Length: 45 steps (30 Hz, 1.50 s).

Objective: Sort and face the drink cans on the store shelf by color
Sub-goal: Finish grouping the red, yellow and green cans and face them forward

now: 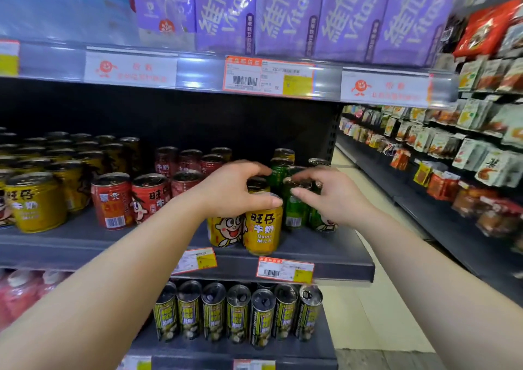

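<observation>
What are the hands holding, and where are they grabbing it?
The left hand grips a yellow can by its top rim. The right hand pinches the top of a green can.

Glossy printed metal is seen on the yellow cans [263, 228], red cans [111, 201] and green cans [294, 208]; bare silvery metal is shown on their lids. The shelf [325, 252] is finished in matt dark grey. Paper price tags [285, 269] are noted. Shiny film is seen on the purple packs [285, 15] above.

Two hands [235, 191], seven dark cans [237, 313] on the lower shelf.
</observation>
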Each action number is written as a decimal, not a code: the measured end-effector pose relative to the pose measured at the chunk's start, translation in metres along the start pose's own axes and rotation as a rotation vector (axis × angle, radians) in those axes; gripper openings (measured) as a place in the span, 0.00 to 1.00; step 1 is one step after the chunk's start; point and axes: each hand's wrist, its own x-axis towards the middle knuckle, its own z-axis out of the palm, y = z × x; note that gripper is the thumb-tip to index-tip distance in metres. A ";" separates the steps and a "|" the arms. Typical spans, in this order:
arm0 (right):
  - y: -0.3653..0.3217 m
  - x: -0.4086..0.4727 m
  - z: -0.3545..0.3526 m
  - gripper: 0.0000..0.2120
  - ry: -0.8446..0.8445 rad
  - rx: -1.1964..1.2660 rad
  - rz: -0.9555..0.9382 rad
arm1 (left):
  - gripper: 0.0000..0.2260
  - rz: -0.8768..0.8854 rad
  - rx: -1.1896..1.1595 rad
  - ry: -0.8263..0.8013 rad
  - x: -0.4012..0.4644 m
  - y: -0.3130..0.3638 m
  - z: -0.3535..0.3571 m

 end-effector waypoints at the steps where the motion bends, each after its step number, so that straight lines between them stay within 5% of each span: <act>1: 0.005 -0.002 -0.003 0.16 0.002 -0.009 0.006 | 0.31 -0.005 -0.005 0.002 0.001 0.002 0.003; 8: 0.046 0.014 -0.026 0.15 0.003 0.018 0.014 | 0.32 -0.065 0.068 -0.018 0.030 0.018 0.021; 30: 0.178 0.139 -0.009 0.16 -0.075 0.216 -0.476 | 0.35 -0.400 0.194 0.105 0.123 0.083 0.094; 45: 0.184 0.191 0.036 0.28 -0.289 0.265 -0.268 | 0.36 -0.476 0.145 0.223 0.138 0.073 0.108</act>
